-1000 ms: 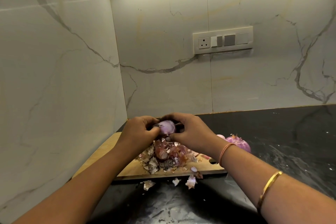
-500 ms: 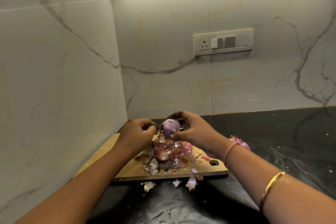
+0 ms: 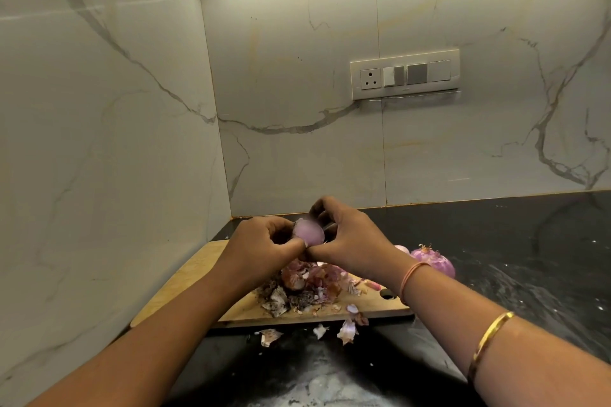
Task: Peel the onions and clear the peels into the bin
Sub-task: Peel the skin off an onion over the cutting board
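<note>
Nearest, on the dark bench (image 3: 529,291), a few loose peels (image 3: 347,329) lie just in front of the wooden cutting board (image 3: 185,284). On the middle of the board sits a heap of peels (image 3: 304,289), purple, brown and grey. Above this heap both hands hold one onion (image 3: 307,232) in the air, apart from the board. The left hand (image 3: 261,248) curls round its left side, with the thumb on the lower front. The right hand (image 3: 350,241) arches its fingers over the top and right side. The onion shows a smooth pale purple face to the camera. It looks round and the fingers hide its ends, so I cannot tell which way its axis goes. Behind the right wrist a second onion (image 3: 433,263) rests on the bench, its dry tuft pointing up. Farthest, a socket panel (image 3: 405,74) is on the marble wall (image 3: 297,109).
</note>
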Tool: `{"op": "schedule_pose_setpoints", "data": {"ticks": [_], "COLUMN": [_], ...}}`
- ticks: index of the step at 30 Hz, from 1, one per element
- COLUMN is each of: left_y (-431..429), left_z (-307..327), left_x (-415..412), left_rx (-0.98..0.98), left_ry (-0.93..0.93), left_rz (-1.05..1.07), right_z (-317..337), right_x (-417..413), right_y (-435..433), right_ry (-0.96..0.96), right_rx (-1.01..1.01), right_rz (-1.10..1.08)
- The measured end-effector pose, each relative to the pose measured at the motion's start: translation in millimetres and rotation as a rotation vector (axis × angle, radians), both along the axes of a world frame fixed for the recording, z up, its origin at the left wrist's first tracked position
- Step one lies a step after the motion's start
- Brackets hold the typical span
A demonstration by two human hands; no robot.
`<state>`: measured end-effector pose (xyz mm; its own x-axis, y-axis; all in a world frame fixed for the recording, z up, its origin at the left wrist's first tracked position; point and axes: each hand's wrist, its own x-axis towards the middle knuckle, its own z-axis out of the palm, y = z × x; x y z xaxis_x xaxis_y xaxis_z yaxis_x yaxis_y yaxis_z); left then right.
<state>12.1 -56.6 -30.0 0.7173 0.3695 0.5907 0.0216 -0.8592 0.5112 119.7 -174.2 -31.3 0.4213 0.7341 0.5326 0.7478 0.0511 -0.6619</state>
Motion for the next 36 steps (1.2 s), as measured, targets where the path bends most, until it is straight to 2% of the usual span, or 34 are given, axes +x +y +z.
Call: {"op": "schedule_pose_setpoints", "data": {"ticks": [7,11,23,31,36], "left_y": [-1,4,21,5,3], "left_z": [1,2,1,2,0], "left_x": [0,-1,0,0,0], "left_rx": [0.15,0.127,-0.003,0.006,0.006], "left_ry": [0.028,-0.025,0.001,-0.009,-0.019], "left_rz": [0.06,0.099,0.24,-0.004,-0.019], "right_z": [0,0,3,0,1], "right_x": [-3,-2,4,4,0], "right_y": [0,3,-5,-3,-4], "right_ry": [-0.076,-0.045,0.394,0.342,0.306], "right_rx": [0.008,-0.007,-0.029,-0.032,-0.04], "right_rz": [-0.014,0.007,0.229,0.105,0.096]}}
